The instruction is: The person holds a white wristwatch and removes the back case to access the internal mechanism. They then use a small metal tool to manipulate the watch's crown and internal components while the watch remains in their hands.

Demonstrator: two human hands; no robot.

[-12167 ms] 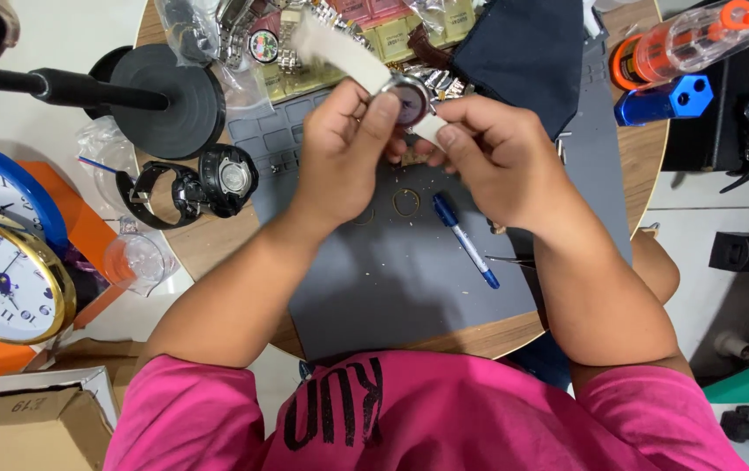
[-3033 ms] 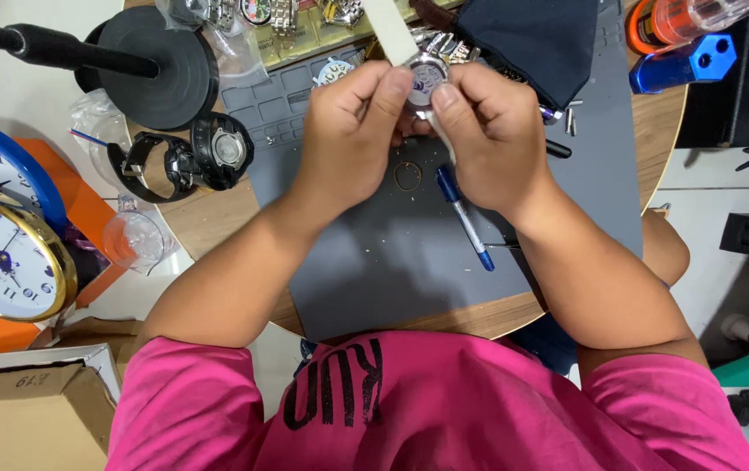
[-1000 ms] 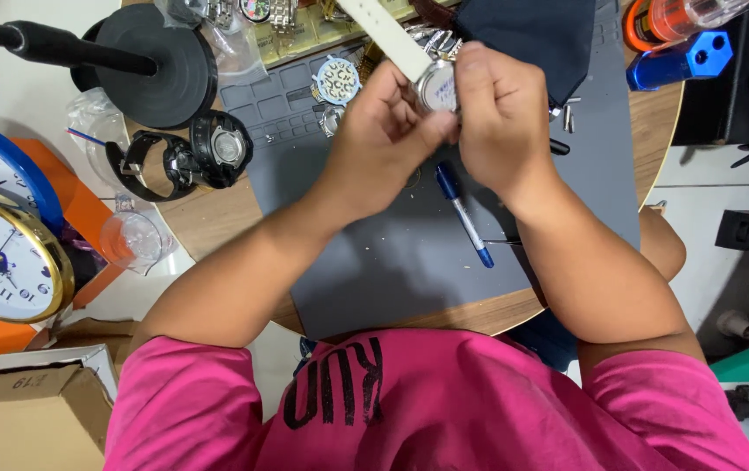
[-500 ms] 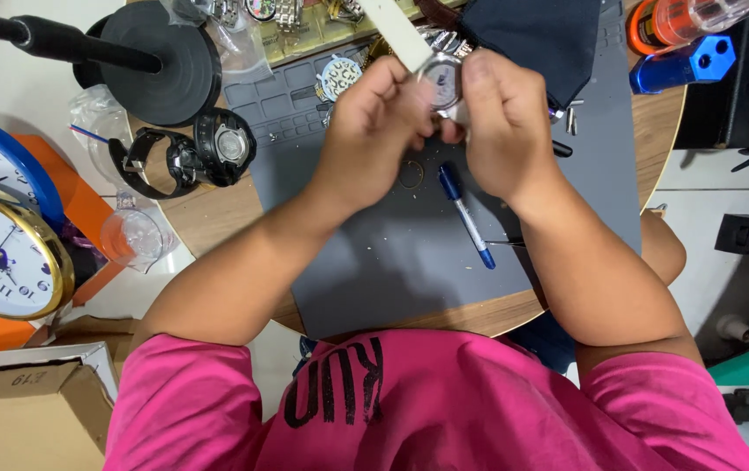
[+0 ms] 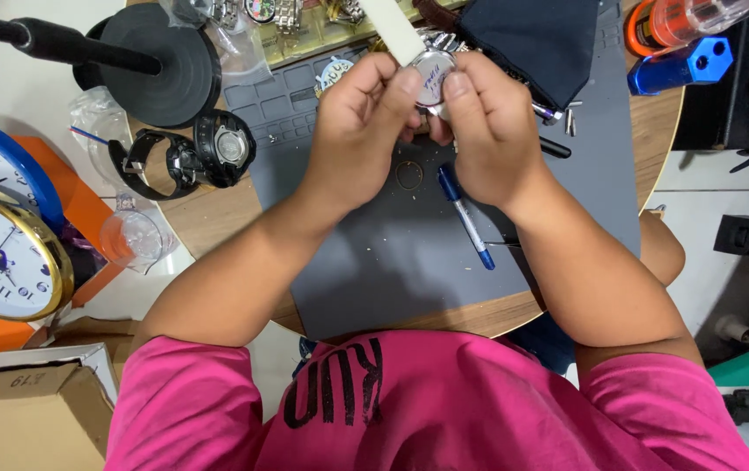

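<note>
Round wooden worktop [image 5: 653,139] under a grey rubber mat [image 5: 409,253], blue pen [image 5: 466,218] mid-mat, left hand [image 5: 361,122] and right hand [image 5: 488,122] both pinching a silver round wristwatch [image 5: 431,74] above the far edge, its dial hidden, pale strap cut off.

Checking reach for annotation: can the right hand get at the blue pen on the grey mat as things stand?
Probably yes, once it lets go. The blue pen lies bare on the grey mat just beneath the right hand, nothing over it. But that hand and the left hand both grip the watch.
</note>
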